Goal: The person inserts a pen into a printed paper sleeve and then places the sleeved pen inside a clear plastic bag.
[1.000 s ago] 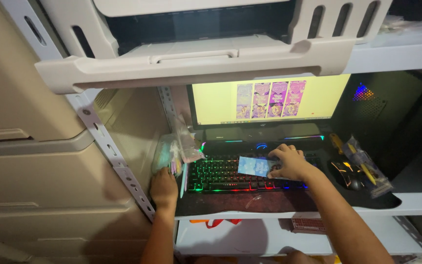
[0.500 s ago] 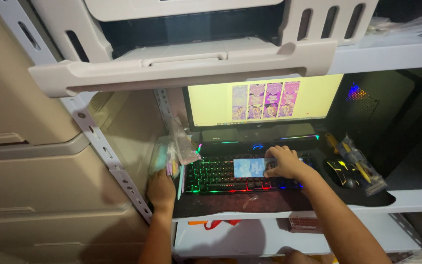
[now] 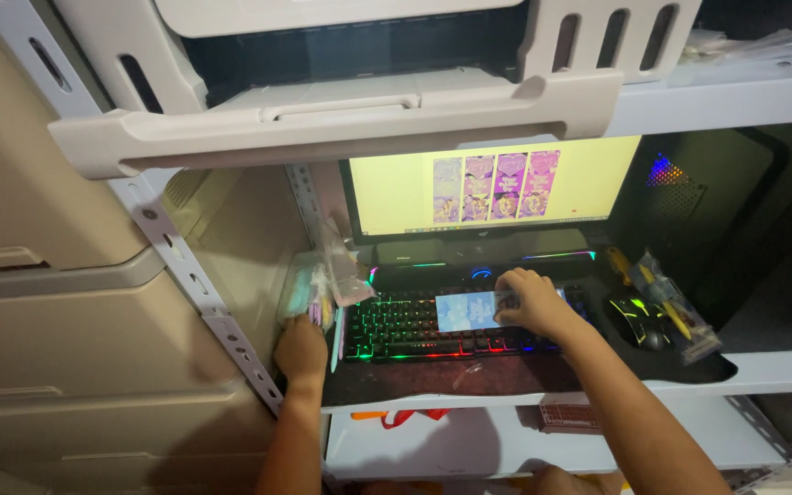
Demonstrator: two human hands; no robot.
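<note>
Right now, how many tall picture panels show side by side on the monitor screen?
4, in one row across the monitor screen's middle: first, second, third, fourth. None looks hidden.

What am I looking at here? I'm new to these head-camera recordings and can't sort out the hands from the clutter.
The camera sits on a person's head and looks down into a shelf unit. Both bare arms are that person's own. The right hand rests on a backlit keyboard and touches a pale blue card lying on the keys. The left hand is by the shelf's left edge, beside clear plastic packets; whether it grips them is unclear. Behind stands a lit monitor; a mouse lies to the right. A printer sits on the shelf above.
</note>
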